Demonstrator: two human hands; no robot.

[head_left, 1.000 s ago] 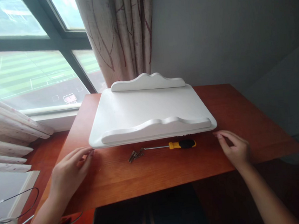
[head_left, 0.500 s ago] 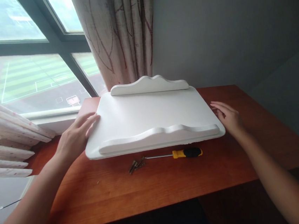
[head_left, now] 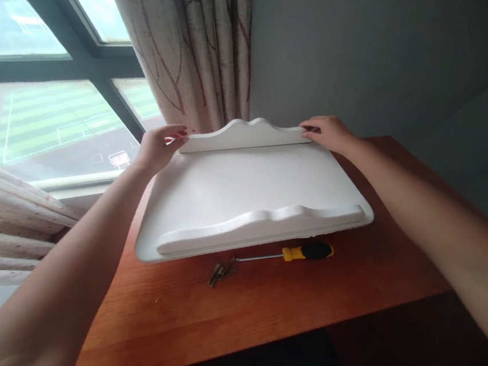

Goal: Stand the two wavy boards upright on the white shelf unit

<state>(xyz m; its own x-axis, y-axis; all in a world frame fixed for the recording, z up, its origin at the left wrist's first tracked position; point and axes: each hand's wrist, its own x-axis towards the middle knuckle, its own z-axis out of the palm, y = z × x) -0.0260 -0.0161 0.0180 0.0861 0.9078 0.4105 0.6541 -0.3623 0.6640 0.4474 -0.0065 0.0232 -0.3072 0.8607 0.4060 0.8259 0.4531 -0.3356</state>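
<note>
A white board (head_left: 248, 180) with rounded corners lies on the wooden table. Along its far edge stands a white wavy-topped panel (head_left: 243, 136), and a similar wavy panel (head_left: 261, 225) runs along the near edge. My left hand (head_left: 160, 148) pinches the left end of the far panel between thumb and fingers. At that panel's right end, my right hand (head_left: 327, 132) has a like pinch grip. Close to the board's front edge lies a screwdriver (head_left: 309, 251) with a yellow and black handle. Several small screws or dowels (head_left: 220, 271) sit by its tip.
The reddish wooden table (head_left: 247, 309) has its near edge towards me. A patterned curtain (head_left: 197, 55) hangs right behind the board, beside a grey wall (head_left: 365, 50). A window (head_left: 56, 115) and a second curtain (head_left: 6, 223) are on the left.
Both hands have moved from the board's left and right sides up to its far edge and taken hold of the far panel's ends. The screwdriver and small pieces stay put.
</note>
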